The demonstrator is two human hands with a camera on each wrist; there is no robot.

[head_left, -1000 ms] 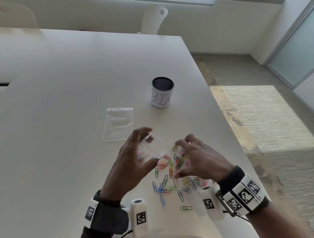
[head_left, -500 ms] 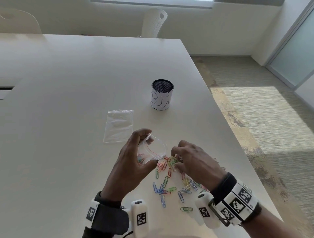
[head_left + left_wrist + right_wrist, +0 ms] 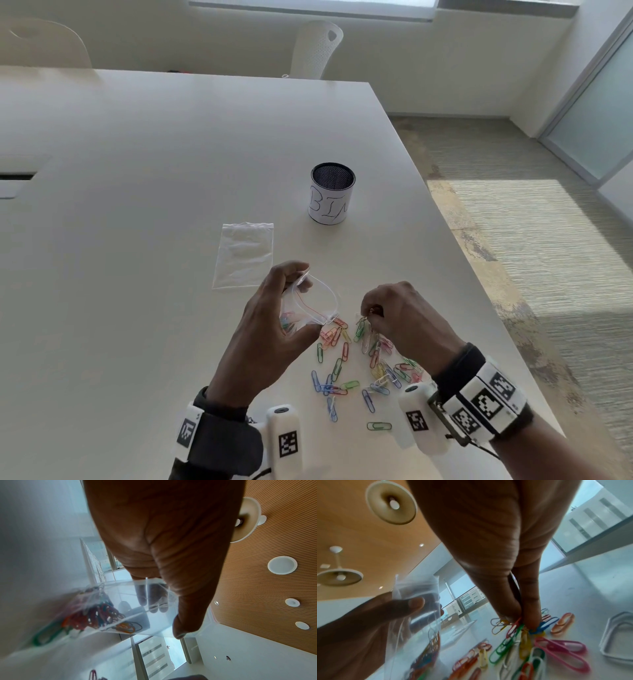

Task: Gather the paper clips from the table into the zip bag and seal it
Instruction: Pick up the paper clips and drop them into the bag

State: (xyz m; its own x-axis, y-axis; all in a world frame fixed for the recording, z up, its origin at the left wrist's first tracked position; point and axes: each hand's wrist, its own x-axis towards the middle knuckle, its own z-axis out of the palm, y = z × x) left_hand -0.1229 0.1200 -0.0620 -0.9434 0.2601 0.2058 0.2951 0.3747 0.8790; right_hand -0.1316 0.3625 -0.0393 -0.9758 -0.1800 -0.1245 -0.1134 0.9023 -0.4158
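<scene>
My left hand (image 3: 274, 329) holds a clear zip bag (image 3: 310, 305) upright with its mouth open toward the right, thumb and fingers pinching its rim; some coloured clips (image 3: 96, 616) lie inside it. My right hand (image 3: 397, 318) pinches a small bunch of paper clips (image 3: 520, 630) at its fingertips, lifted just above the table to the right of the bag's mouth. Several loose coloured paper clips (image 3: 356, 373) are scattered on the white table (image 3: 137, 205) below and between both hands.
A second, flat zip bag (image 3: 245, 255) lies on the table behind the left hand. A mesh cup labelled BIN (image 3: 331, 193) stands farther back. The table's right edge (image 3: 479, 291) runs close to the right hand, floor beyond.
The right hand closed its spread fingers over the pile, gathered a bunch of clips and lifted them toward the bag's mouth. The left hand kept the bag in place.
</scene>
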